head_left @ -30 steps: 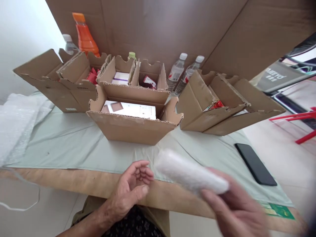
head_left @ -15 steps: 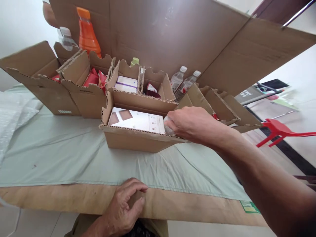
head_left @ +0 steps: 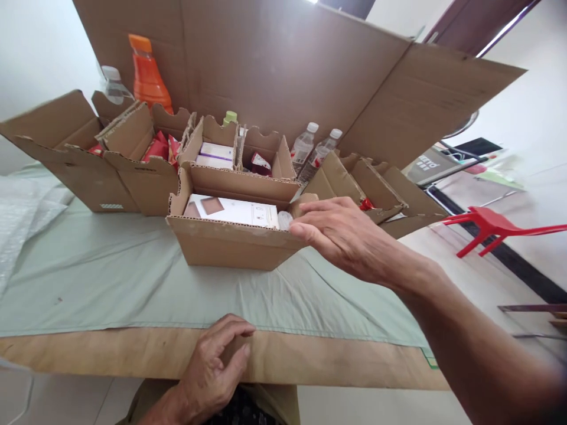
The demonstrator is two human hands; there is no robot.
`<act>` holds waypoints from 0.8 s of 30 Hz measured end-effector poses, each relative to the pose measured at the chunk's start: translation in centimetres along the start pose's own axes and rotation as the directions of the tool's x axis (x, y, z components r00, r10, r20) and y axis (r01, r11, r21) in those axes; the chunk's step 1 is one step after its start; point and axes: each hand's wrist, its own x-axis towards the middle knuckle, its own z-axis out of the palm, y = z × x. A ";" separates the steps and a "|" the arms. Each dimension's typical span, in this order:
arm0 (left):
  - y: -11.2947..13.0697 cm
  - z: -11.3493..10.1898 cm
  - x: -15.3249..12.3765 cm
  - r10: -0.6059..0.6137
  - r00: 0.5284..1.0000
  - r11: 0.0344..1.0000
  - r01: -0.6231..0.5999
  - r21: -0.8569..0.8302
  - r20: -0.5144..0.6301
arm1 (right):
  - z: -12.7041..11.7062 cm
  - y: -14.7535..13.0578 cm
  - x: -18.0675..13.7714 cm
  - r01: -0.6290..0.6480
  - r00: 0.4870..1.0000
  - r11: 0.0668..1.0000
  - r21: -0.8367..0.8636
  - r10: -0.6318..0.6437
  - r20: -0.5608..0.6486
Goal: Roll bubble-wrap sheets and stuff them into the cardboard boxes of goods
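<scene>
My right hand (head_left: 341,236) reaches over the right end of the nearest open cardboard box (head_left: 230,242), fingers stretched flat and holding nothing. Just under its fingertips a white wrapped roll (head_left: 284,220) lies inside the box, beside a flat white carton (head_left: 233,211). My left hand (head_left: 215,366) rests on the table's front edge (head_left: 110,351), fingers curled loosely with nothing in them.
More open cardboard boxes (head_left: 133,159) with red packets and small cartons stand behind and to the right. An orange bottle (head_left: 146,74) and clear water bottles (head_left: 310,150) line a tall cardboard sheet (head_left: 283,65). Bubble wrap (head_left: 22,218) lies at left; a red chair (head_left: 491,224) at right.
My right hand carried the white wrapped roll from near the table's front edge into the nearest box and let go of it. My left hand settled onto the table edge.
</scene>
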 end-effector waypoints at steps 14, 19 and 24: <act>-3.5 -8.7 9.1 -0.239 0.887 0.970 0.236 -0.056 -0.395 | 12.7 -0.3 -5.3 -0.258 0.827 0.692 0.674 0.519 -0.217; -1.5 -4.3 7.7 -0.213 0.907 0.977 0.193 -0.092 -0.362 | 14.7 -2.6 -4.7 -0.182 0.705 0.606 0.774 0.630 -0.327; 3.4 1.6 0.6 -0.144 0.965 0.981 0.168 0.095 -0.218 | 16.2 -3.8 -17.4 -0.351 0.497 0.657 0.667 0.734 -0.463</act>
